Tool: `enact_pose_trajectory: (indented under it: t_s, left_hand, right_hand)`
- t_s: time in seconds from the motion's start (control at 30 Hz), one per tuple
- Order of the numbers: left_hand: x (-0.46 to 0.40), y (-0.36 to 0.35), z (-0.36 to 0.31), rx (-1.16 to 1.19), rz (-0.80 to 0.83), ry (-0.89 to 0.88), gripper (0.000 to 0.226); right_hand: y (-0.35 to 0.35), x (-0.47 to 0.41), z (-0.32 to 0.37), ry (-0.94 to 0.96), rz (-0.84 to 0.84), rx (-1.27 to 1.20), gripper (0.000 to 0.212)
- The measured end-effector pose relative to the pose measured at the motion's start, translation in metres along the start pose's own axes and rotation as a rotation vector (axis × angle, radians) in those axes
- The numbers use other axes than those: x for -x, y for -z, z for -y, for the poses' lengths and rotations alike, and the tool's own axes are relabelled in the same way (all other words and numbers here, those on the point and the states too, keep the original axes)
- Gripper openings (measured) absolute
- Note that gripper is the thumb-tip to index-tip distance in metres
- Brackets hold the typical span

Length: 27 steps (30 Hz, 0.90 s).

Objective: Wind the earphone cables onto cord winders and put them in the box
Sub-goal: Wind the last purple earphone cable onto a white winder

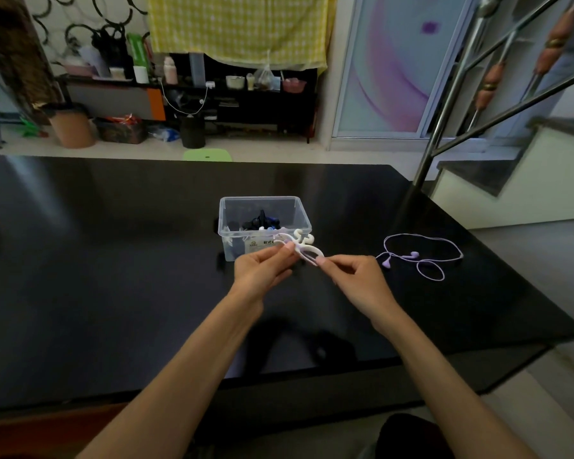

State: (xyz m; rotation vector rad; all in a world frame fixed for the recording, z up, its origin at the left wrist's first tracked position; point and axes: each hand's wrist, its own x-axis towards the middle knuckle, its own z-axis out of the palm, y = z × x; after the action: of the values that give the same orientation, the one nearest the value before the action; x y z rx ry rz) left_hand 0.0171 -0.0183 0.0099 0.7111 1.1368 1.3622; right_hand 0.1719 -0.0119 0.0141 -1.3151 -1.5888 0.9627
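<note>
Black and glossy, the wide tabletop (113, 260) is lying mostly bare on its left half, its far edge running across the view and its near edge passing under both forearms. Near the middle, a clear plastic rectangular box (265, 223) is standing open, holding dark and blue wound earphones. Just in front of it, above the table, the left hand (262, 270) is pinching one end of a white curly-armed plastic cord winder (300, 245) between curled thumb and fingers. The right hand (355, 279) is pinching the winder's lower end, fingers curled, wrist angled inward. Whether cable is on the winder is unclear. Further right, a pale purple wired earphone set (418, 256) is lying loosely looped on the table, apart from the hands, near the table's right edge.
</note>
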Motion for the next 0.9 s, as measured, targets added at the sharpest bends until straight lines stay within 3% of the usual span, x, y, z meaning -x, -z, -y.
enact_pose_trajectory:
  t_s: [0.1, 0.2, 0.3, 0.4, 0.5, 0.67, 0.77, 0.9]
  left_hand:
    - [0.0, -0.002, 0.001, -0.062, -0.044, -0.076, 0.009]
    - [-0.004, 0.003, 0.004, -0.261, -0.058, -0.141, 0.018]
    - [-0.004, 0.009, 0.004, -0.595, 0.086, -0.156, 0.01]
    - [0.001, 0.008, 0.0, -0.689, 0.315, -0.079, 0.018]
    - [0.004, 0.005, -0.005, -0.707, 0.457, -0.003, 0.027]
    - [0.009, -0.001, -0.005, -0.835, 0.712, 0.084, 0.025]
    - [0.01, -0.001, -0.006, -0.825, 0.761, 0.097, 0.025]
    - [0.01, 0.003, -0.007, -0.836, 0.775, 0.089, 0.024]
  right_hand:
    - [0.005, 0.002, 0.004, -0.023, 0.126, 0.109, 0.016]
    - [0.017, 0.003, 0.007, 0.065, 0.277, 0.424, 0.017]
    - [0.033, 0.004, 0.008, 0.059, 0.362, 0.566, 0.017]
    - [0.051, 0.005, 0.01, -0.029, 0.405, 0.447, 0.025]
    - [0.063, 0.006, 0.015, -0.081, 0.481, 0.229, 0.016]
    - [0.065, 0.006, 0.007, 0.037, 0.424, 0.236, 0.011]
    - [0.065, 0.006, 0.003, 0.048, 0.396, 0.224, 0.013]
    - [0.064, 0.005, -0.002, 0.014, 0.523, 0.287, 0.015]
